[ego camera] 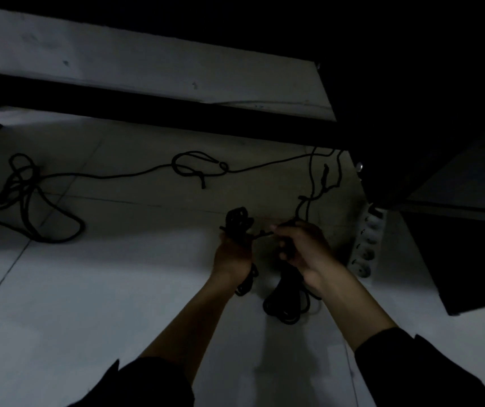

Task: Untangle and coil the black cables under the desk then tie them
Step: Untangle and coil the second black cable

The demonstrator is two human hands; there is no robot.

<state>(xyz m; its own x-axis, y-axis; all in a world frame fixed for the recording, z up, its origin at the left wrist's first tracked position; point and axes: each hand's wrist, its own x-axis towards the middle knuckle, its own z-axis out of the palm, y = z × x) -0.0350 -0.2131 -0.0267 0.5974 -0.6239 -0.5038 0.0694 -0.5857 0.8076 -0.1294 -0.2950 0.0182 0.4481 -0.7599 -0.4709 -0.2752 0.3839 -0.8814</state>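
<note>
Black rubber cable coiled in a bundle [286, 301] hangs from the right hand [303, 249], whose fingers are curled around its upper part, probably so the loops cannot fall open. The left hand [232, 254] grips a second small knot of black cable [236, 220], and a short strand is stretched between both hands, which I judge is for tying. More loose black cable [29, 198] lies tangled on the pale tiled floor [88, 289], well apart to the left. A white power strip [367, 248] lies at the right. No container is visible
</note>
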